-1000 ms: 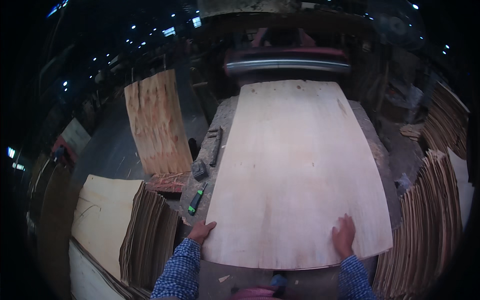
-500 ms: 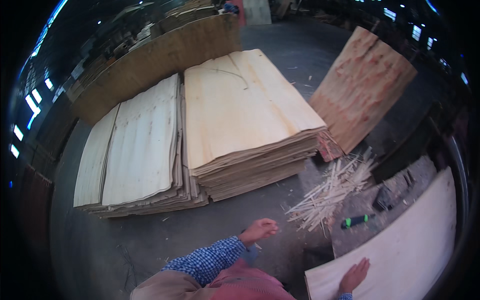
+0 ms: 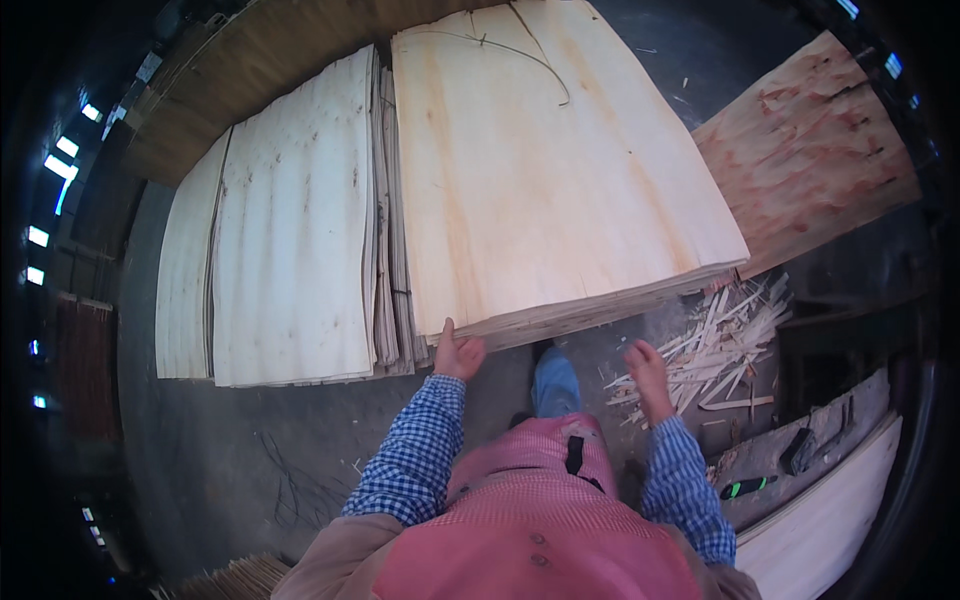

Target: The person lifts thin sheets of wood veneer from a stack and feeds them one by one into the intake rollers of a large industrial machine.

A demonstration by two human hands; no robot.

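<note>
The light was dim and slightly bluish, with small white light patches (image 3: 38, 236) glaring along the left rim and a few more at the upper right, while the pale wood sheets (image 3: 560, 170) showed up clearly above a murky grey floor (image 3: 240, 450). Detail sank into near-black along the right side and in the corners. The fisheye view bowed straight edges toward its rim, and fine texture looked soft.

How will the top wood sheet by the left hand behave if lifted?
The top wood sheet looks broad and thin-edged, so it will probably flex and feel light for its size. Lengthwise streaks suggest it might split along the grain.
</note>
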